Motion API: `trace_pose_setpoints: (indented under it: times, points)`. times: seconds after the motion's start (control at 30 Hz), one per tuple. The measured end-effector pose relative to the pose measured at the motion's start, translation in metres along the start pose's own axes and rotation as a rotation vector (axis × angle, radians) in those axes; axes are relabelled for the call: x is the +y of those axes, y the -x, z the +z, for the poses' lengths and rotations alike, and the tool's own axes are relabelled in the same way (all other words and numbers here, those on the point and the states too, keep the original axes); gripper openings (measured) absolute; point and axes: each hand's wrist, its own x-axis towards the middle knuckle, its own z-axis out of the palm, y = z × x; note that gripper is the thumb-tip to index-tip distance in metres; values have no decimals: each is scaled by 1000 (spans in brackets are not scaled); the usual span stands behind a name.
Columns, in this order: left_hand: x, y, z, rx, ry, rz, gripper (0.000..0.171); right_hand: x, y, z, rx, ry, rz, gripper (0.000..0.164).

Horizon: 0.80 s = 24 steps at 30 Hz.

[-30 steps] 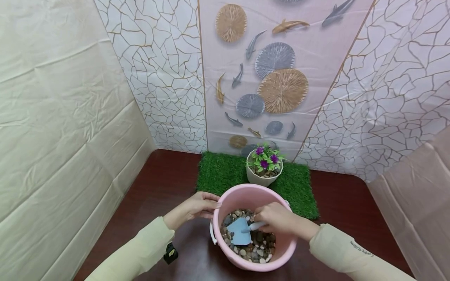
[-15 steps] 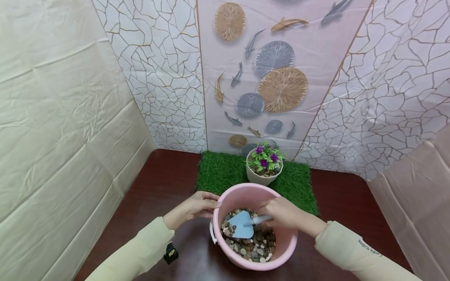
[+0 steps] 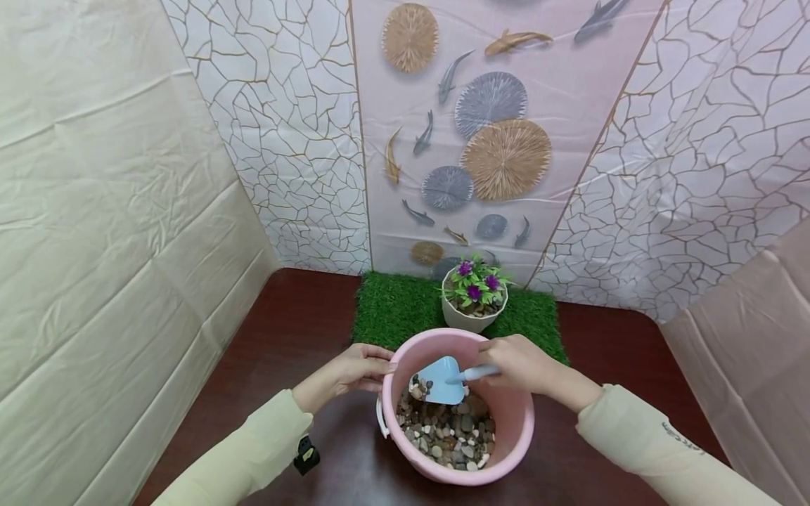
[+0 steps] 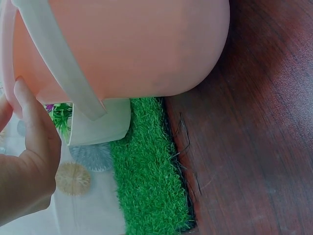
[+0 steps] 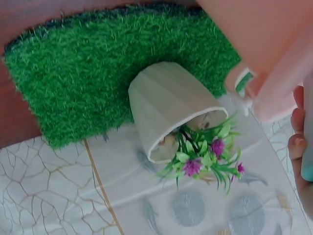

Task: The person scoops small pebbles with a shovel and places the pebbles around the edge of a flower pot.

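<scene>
Tabletop (image 3: 304, 309) below, blue scoop (image 3: 446, 380) juts leftward from right grip (image 3: 520, 362).

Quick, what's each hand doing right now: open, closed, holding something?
Left hand: pinching the pink bucket's rim.
Right hand: closed, holding the blue scoop.

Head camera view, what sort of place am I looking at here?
Probably a staged indoor work corner: a dark red-brown table stands before a creased backdrop printed with fish, and plain creased sheets close it in on both sides.
</scene>
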Motion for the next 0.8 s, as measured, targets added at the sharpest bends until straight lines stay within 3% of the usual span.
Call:
trace_pose_setpoints:
  times: [0.37,0.8]
  points:
    - [0,0,0,3,-4,0,47,6,3,-10,27,7,15,23]
    - [-2,-2,1,5,5,12,44,12,10,-19,31,-24,69,15]
